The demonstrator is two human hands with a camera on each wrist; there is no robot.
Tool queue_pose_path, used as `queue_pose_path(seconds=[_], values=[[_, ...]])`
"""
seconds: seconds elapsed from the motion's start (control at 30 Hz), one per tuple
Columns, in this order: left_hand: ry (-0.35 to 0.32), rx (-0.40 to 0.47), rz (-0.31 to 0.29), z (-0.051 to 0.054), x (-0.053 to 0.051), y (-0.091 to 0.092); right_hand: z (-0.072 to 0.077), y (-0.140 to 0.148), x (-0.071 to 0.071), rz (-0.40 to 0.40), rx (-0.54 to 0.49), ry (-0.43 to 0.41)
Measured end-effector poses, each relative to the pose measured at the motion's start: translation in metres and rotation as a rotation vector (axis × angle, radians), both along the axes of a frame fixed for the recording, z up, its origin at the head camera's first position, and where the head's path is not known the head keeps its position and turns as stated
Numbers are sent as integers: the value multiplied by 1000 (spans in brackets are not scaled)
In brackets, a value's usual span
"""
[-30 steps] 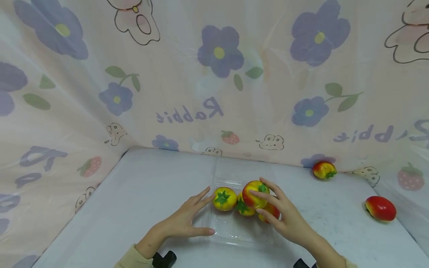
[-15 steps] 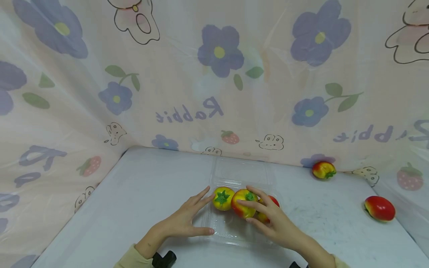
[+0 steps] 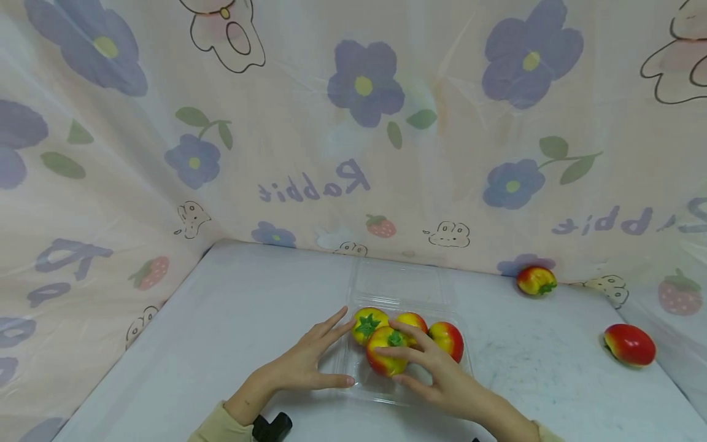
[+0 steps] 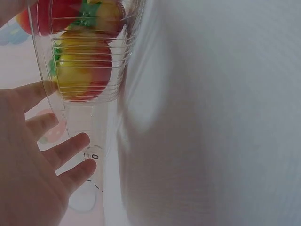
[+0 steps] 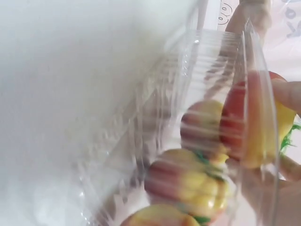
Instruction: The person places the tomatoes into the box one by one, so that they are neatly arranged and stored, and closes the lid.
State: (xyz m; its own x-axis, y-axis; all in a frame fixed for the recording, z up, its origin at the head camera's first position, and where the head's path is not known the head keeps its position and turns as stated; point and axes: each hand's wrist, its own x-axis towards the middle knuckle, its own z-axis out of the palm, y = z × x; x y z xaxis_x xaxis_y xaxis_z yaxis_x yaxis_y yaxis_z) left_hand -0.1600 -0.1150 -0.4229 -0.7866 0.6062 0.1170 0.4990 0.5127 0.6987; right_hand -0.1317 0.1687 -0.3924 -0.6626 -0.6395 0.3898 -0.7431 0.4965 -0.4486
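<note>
A clear plastic box [image 3: 381, 393] with its lid [image 3: 400, 282] laid back stands on the white table. Along its back side sit three red-yellow fruits: one on the left [image 3: 367, 323], one in the middle [image 3: 411, 320], one on the right [image 3: 448, 339]. My right hand [image 3: 450, 380] grips a fourth fruit [image 3: 386, 353] in front of the left and middle ones, fingers over it and thumb at its near side. My left hand [image 3: 304, 362], fingers spread, is at the box's left side; in the left wrist view a fingertip of the hand [image 4: 37, 155] touches the rim.
Another red-yellow fruit [image 3: 536, 280] lies at the table's back right by the patterned curtain [image 3: 309, 123]. A red fruit [image 3: 629, 345] is near the right edge. A black object [image 3: 272, 426] shows beside my left sleeve.
My right hand has moved left and nearer to me with the gripped fruit, lower over the box. The middle and right fruits show more. My left hand has stayed put.
</note>
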Motion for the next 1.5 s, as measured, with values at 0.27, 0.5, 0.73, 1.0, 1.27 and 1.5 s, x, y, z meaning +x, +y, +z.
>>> queue_pose_path(seconds=[0.27, 0.5, 0.73, 1.0, 1.27, 1.5], values=[[9, 20, -17, -3, -2, 0, -4, -8, 1, 64, 5, -36], [10, 37, -26, -6, -2, -1, -11, -16, 0, 85, 41, -92], [-1, 53, -29, -8, -2, -1, -14, -22, 1, 126, 58, -35], [-20, 55, -31, -10, -2, 0, -18, -24, 0, 117, 105, -15], [-33, 50, -23, -10, -3, 1, -11, -27, -3, 67, 157, -143], [-30, 41, -16, -10, -3, 1, -15, -24, -1, 46, 133, -154]])
